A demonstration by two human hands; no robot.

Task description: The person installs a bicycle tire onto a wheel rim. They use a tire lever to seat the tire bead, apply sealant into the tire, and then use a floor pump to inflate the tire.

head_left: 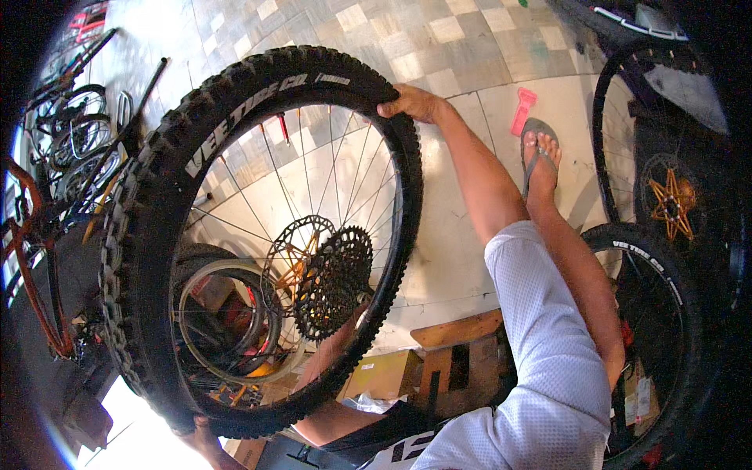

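Observation:
A bicycle wheel (145,227) with a black knobby tyre stands tilted in front of me, held up by both my hands. My right hand (411,106) grips the tyre at its upper right, the thumb laid over the near sidewall. Down at the lower left, my left hand (202,440) grips the tyre's bottom edge; most of its fingers are hidden. At the hub sit a black cassette (337,282) and a brake rotor (283,258) with a gold centre. A small red valve (283,129) sticks inward from the rim.
A pink tool (523,111) lies on the tiled floor beside a foot in a flip-flop (540,153). Another wheel with a gold-centred rotor (670,196) and a mounted tyre (670,298) stand at right. Bicycles (78,133) crowd the left. Nearer are a cardboard box (384,374) and a wooden board (458,329).

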